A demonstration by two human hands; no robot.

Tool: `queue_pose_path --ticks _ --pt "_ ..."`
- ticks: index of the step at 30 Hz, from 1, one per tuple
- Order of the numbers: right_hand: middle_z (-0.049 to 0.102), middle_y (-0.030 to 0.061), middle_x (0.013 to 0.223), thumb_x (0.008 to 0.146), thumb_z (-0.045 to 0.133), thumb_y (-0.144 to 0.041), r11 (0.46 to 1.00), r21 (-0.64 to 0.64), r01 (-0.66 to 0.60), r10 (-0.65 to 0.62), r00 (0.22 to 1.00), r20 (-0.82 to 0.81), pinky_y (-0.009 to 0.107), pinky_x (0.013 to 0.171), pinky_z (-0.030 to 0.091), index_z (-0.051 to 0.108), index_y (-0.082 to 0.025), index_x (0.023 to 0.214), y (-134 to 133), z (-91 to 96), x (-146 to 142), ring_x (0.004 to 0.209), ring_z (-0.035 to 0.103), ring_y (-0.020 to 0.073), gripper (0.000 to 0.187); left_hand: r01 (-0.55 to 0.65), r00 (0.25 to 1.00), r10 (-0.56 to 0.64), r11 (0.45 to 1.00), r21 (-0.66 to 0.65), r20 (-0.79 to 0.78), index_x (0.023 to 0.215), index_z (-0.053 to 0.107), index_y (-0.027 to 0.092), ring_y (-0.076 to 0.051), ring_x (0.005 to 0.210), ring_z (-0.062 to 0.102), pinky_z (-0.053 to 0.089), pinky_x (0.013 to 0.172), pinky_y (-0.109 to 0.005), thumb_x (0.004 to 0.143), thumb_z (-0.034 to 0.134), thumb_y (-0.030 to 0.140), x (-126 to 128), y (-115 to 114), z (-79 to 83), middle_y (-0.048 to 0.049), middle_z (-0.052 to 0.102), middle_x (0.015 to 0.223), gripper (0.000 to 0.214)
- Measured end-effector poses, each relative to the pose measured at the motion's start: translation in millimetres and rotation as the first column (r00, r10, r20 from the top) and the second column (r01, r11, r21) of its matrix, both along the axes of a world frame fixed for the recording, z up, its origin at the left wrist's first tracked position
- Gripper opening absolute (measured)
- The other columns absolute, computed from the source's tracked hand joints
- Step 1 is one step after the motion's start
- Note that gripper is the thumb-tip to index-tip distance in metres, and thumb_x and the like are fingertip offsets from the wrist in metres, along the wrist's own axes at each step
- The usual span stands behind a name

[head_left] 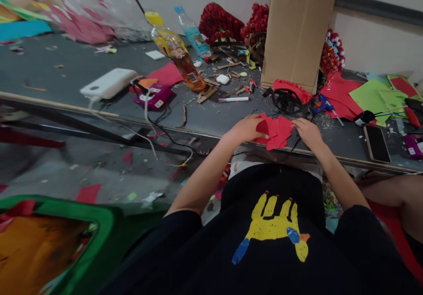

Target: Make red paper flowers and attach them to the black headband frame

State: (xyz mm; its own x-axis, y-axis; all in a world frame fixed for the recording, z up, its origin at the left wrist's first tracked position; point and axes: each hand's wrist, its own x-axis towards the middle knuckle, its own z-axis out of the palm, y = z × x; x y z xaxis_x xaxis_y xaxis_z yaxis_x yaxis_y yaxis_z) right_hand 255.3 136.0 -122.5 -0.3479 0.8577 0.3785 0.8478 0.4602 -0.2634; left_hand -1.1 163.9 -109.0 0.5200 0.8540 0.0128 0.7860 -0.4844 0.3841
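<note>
Several overlapping pieces of red paper [278, 133] lie at the table's front edge, right before my body. My left hand [248, 128] has its fingers curled around the left side of the pieces, the thumb over the near edge. At their upper right edge, my right hand [308, 133] pinches a corner between bent fingers. Just behind the paper sits a black round frame with a red frilled strip [291, 96]. A blue glue gun [322, 104] lies to its right, and a red-and-white marker [234, 99] to its left.
Tilted bottles, one amber [187, 66] and one blue [194, 33], stand behind a purple box [155, 97] and white power bank [108, 83]. A cardboard sheet [299, 31] stands upright. A phone [377, 143] lies right. Cables hang off the edge; a green bin [109, 224] is lower left.
</note>
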Motion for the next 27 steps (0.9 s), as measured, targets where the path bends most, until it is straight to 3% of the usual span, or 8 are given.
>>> queue_pose_path --ticks 4,10,12,15,18,22,24,27 --pt "0.063 0.0120 0.106 0.091 0.048 -0.021 0.998 0.019 0.061 -0.062 0.996 0.059 0.034 0.079 0.052 0.067 -0.020 0.115 1.1 -3.7 7.5 0.093 0.062 0.0215 0.031 -0.048 0.999 0.048 0.999 -0.021 -0.003 0.129 0.055 0.016 -0.029 0.124 0.051 0.040 0.102 -0.036 0.075 0.070 0.036 -5.9 -2.6 -3.4 -0.0130 0.053 0.136 0.060" --pt "0.059 0.0154 0.116 0.091 0.050 -0.027 0.985 0.120 0.128 -0.131 0.991 0.017 0.043 0.091 0.050 0.056 -0.017 0.129 -12.1 -1.3 0.8 0.105 0.059 0.0266 0.040 -0.264 0.964 0.257 0.958 0.113 0.073 0.106 0.066 0.016 -0.028 0.099 0.062 0.046 0.079 -0.034 0.092 0.046 0.039 -2.0 -15.8 16.5 -0.0135 0.068 0.105 0.033" --pt "0.059 0.0149 0.118 0.092 0.048 -0.033 0.988 0.141 0.070 -0.067 0.997 -0.027 0.043 0.095 0.049 0.052 -0.018 0.133 -18.4 1.5 -10.2 0.109 0.057 0.0264 0.044 -0.261 0.957 0.237 0.955 0.140 0.169 0.096 0.065 0.014 -0.026 0.092 0.062 0.045 0.076 -0.032 0.093 0.044 0.040 6.2 -24.1 21.8 -0.0132 0.068 0.095 0.034" --pt "0.059 0.0127 0.124 0.094 0.044 -0.038 0.983 0.171 -0.067 0.084 0.992 -0.097 0.039 0.100 0.048 0.045 -0.020 0.139 -25.3 6.9 -29.2 0.116 0.056 0.0238 0.048 -0.133 0.905 0.123 0.991 -0.004 0.407 0.083 0.063 0.013 -0.021 0.079 0.060 0.043 0.071 -0.028 0.093 0.042 0.043 27.2 -36.0 20.4 -0.0085 0.066 0.081 0.038" --pt "0.062 0.0103 0.121 0.096 0.040 -0.035 0.965 0.242 -0.104 0.146 0.975 -0.165 0.038 0.099 0.048 0.048 -0.022 0.137 -28.8 12.6 -41.0 0.111 0.058 0.0212 0.044 0.006 0.706 0.185 0.964 -0.266 0.684 0.076 0.060 0.013 -0.016 0.072 0.059 0.044 0.070 -0.026 0.094 0.039 0.047 49.6 -42.5 11.0 -0.0044 0.064 0.073 0.044" --pt "0.069 0.0078 0.108 0.096 0.042 -0.031 0.947 0.313 -0.071 0.150 0.960 -0.235 0.040 0.095 0.050 0.059 -0.025 0.126 -30.8 18.8 -40.1 0.102 0.062 0.0202 0.036 0.222 0.375 0.486 0.780 -0.585 0.790 0.079 0.063 0.013 -0.013 0.068 0.060 0.048 0.071 -0.025 0.095 0.038 0.044 63.4 -45.4 5.7 -0.0021 0.064 0.070 0.043" --pt "0.068 0.0080 0.111 0.094 0.046 -0.034 0.942 0.328 -0.070 0.160 0.953 -0.258 0.043 0.097 0.049 0.061 -0.025 0.123 -32.3 21.5 -36.4 0.106 0.061 0.0212 0.034 0.336 0.253 0.565 0.710 -0.619 0.785 0.081 0.065 0.013 -0.011 0.068 0.061 0.050 0.071 -0.023 0.092 0.048 0.039 62.6 -46.6 9.1 -0.0018 0.065 0.071 0.033" --pt "0.062 0.0069 0.127 0.094 0.045 -0.036 0.957 0.268 -0.110 0.194 0.930 -0.311 0.044 0.102 0.047 0.058 -0.027 0.127 -37.2 26.1 -32.9 0.119 0.057 0.0209 0.036 0.422 0.126 0.615 0.677 -0.603 0.778 0.080 0.067 0.013 -0.008 0.067 0.062 0.051 0.069 -0.019 0.083 0.065 0.029 58.7 -47.1 14.8 -0.0009 0.067 0.072 0.016"
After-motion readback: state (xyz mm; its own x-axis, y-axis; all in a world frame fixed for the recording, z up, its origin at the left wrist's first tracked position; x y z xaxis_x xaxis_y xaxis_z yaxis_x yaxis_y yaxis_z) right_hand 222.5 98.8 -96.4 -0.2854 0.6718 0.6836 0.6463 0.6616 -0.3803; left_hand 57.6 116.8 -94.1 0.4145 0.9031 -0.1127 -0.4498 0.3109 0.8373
